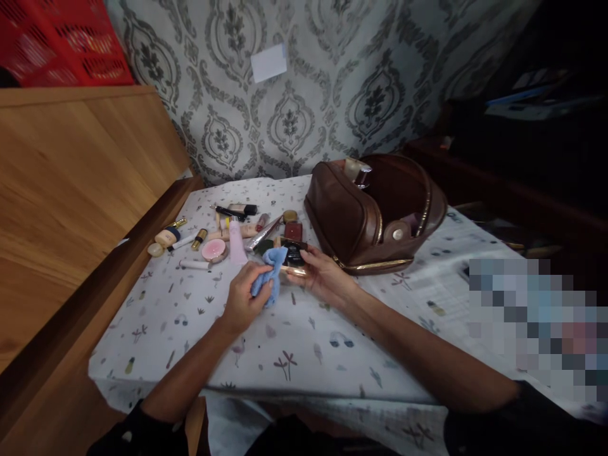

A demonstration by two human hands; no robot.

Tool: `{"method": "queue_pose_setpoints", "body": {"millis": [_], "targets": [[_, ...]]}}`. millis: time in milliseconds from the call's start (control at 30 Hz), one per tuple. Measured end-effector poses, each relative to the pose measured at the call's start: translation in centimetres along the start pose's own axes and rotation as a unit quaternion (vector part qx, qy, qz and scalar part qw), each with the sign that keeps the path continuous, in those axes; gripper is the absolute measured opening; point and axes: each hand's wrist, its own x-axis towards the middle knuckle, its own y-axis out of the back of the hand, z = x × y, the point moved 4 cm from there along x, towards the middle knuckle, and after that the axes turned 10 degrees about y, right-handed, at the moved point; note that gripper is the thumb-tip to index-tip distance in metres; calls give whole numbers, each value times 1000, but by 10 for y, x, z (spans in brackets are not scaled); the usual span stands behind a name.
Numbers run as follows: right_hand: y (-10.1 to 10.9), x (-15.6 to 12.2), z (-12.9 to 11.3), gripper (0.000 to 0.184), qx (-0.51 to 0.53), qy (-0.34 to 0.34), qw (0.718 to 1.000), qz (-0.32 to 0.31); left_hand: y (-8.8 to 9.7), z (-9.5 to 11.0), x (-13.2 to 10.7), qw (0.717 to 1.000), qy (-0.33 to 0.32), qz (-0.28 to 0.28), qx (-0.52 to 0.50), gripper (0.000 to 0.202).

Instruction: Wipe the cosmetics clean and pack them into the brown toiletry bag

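Observation:
My left hand (pixel 244 297) is closed around a crumpled blue cloth (pixel 267 272), which rests against a dark compact with a gold edge (pixel 294 258). That compact is gripped by my right hand (pixel 323 275), fingers curled at its side, just above the patterned white tablecloth (pixel 294 342). An open brown leather cosmetic bag (pixel 375 212) stands just right of my right hand, with a round item showing inside it.
Several cosmetics lie scattered behind my hands: a pink round compact (pixel 213 250), a pink tube (pixel 236 248), lipsticks and a black pencil (pixel 230 212). A wooden panel (pixel 71 190) borders the left. Patterned wallpaper is behind, with a red crate (pixel 61 41) at upper left.

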Motion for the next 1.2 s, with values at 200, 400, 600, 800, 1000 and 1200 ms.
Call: {"method": "queue_pose_setpoints", "body": {"millis": [200, 400, 600, 800, 1000, 1200], "targets": [[-2, -2, 5, 42, 1, -13, 999, -41, 3, -6, -2, 998, 61, 35, -7, 20], [-1, -1, 2, 45, -55, -2, 998, -41, 8, -14, -2, 990, 106, 83, -38, 22], [-10, -6, 8, 51, -89, -26, 990, -108, 11, -14, 0, 989, 84, 123, -13, 18], [-6, -4, 9, 50, -57, -19, 994, -88, 6, 4, 1, 998, -18, 51, 18, 5], [-12, -8, 6, 51, -13, 3, 997, -81, 2, 15, -1, 996, -83, 14, 24, 7], [-18, -13, 8, 68, -31, -8, 989, -142, -1, 20, -7, 993, -120, -4, 7, 11]]}}
